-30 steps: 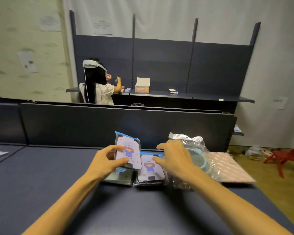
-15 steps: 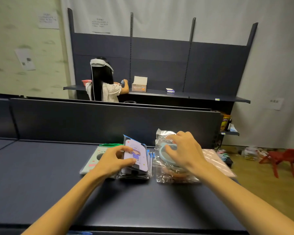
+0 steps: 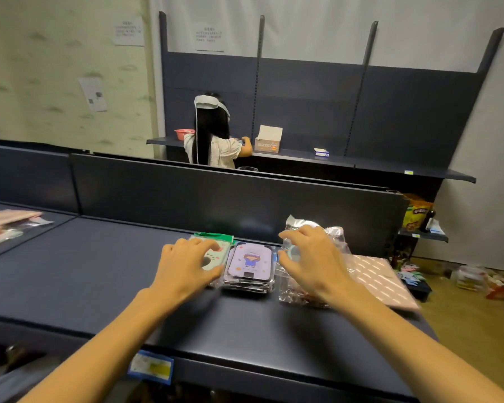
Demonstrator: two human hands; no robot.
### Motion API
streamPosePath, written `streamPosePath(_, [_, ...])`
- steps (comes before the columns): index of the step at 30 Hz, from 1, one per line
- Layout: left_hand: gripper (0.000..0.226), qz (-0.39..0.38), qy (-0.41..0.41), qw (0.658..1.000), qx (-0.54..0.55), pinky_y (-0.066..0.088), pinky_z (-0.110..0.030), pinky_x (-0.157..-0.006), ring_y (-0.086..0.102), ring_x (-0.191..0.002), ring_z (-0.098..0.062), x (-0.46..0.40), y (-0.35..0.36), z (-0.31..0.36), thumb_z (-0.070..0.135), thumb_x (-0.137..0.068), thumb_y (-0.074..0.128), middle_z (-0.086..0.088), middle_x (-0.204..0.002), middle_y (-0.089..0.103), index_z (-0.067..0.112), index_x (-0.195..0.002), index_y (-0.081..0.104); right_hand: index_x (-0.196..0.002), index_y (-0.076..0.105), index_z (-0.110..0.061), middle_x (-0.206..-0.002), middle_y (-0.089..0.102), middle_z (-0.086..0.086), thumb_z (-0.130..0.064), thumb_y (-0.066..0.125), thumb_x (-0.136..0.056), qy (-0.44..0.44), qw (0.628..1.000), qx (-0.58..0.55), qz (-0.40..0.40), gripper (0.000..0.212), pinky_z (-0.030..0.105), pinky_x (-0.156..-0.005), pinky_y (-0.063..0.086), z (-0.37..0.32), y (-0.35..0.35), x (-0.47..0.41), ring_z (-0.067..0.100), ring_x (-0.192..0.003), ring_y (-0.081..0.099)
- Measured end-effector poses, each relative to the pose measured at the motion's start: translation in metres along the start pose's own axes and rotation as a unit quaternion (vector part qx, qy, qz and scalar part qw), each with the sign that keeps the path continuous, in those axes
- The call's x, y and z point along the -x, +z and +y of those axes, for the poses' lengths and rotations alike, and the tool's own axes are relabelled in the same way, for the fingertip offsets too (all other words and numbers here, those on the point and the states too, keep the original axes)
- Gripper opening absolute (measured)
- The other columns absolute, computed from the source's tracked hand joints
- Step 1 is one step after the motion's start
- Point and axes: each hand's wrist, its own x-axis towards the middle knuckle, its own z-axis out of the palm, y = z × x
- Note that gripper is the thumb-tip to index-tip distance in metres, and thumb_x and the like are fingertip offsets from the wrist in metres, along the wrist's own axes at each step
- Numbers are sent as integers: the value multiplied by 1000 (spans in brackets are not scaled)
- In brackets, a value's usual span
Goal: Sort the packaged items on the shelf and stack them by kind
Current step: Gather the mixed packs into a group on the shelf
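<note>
The stack of purple cartoon packs [image 3: 250, 266] is lying on the shelf [image 3: 99, 271] between the two hands, long axis running away from the person. The left hand [image 3: 186, 267] is resting spread and relaxed on the green-topped pack [image 3: 213, 248] just left of it. The right hand [image 3: 309, 260] is hovering over the clear crinkled bag [image 3: 312, 286], fingers curled halfway, seemingly touching rather than gripping it.

A pale wall [image 3: 41, 68] with taped paper notices [image 3: 128, 31] fills the upper left. Dark shelving [image 3: 317, 106] stands at centre against a white curtain [image 3: 332, 21] (a person [image 3: 213, 135] works there). Wooden floor [image 3: 463, 321] shows lower right.
</note>
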Motion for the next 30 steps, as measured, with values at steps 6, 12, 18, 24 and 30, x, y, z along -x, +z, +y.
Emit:
streamPosePath(6, [62, 23, -22, 998, -48, 37, -37, -88, 57, -107, -23, 46, -31, -51, 63, -69, 33, 7, -120, 64, 34, -117, 59, -132, 51, -28, -118, 56, -2, -39, 54, -89, -73, 996, -22, -38, 44, 32, -86, 43, -58, 31, -7, 20, -109, 46])
streamPosePath(12, [65, 25, -60, 996, -55, 35, -36, -91, 55, -111, -19, 87, -64, -116, 66, -69, 31, 10, -122, 61, 35, -120, 57, -126, 55, -27, -122, 56, 0, -39, 55, -89, -114, 991, -42, -57, 39, 33, -90, 41, -130, 62, -6, 21, -111, 47])
streamPosePath(18, [56, 13, -73, 996, -48, 34, -36, -97, 52, -115, -15, 118, -107, -189, 59, -73, 38, 12, -125, 59, 37, -122, 53, -132, 51, -26, -120, 57, 3, -40, 53, -89, -112, 990, -48, -66, 45, 36, -92, 42, -210, 88, -11, 25, -116, 47])
streamPosePath(24, [56, 37, -87, 995, -39, 45, -40, -91, 59, -106, -18, 153, -151, -287, 63, -71, 39, 11, -112, 66, 35, -115, 60, -137, 43, -27, -122, 53, 1, -41, 48, -92, -108, 990, -36, -80, 48, 34, -86, 44, -303, 114, -16, 23, -116, 43])
streamPosePath(30, [39, 46, -117, 991, -34, 47, -42, -91, 59, -105, -21, 179, -184, -362, 44, -79, 68, 8, -112, 68, 34, -116, 60, -138, 44, -24, -121, 53, 3, -39, 49, -93, -94, 990, -36, -95, 48, 35, -84, 45, -366, 136, -24, 24, -117, 43])
